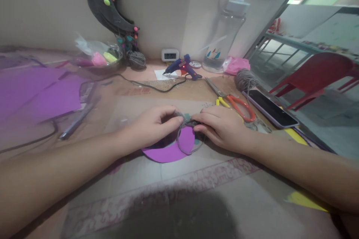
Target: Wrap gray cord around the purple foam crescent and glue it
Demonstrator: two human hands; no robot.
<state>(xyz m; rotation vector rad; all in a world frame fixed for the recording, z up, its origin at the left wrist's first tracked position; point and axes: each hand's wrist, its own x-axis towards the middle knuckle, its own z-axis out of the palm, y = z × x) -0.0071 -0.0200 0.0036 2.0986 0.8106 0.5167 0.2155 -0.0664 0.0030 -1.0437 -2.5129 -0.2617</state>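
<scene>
Both hands are close together above a curved purple foam piece in the middle of the table. My left hand pinches grey yarn, thumb against forefinger. Facing it, my right hand has its thumb and fingers closed on a small dark piece that I cannot make out. A loop of the yarn hangs between the hands over the purple foam. Small teal shapes show beside the loop.
Behind the hands lie a blue glue gun with its cord and a white clock. Orange-handled scissors, a phone, a yarn ball and a bottle are at right. Purple sheets and a pen lie left.
</scene>
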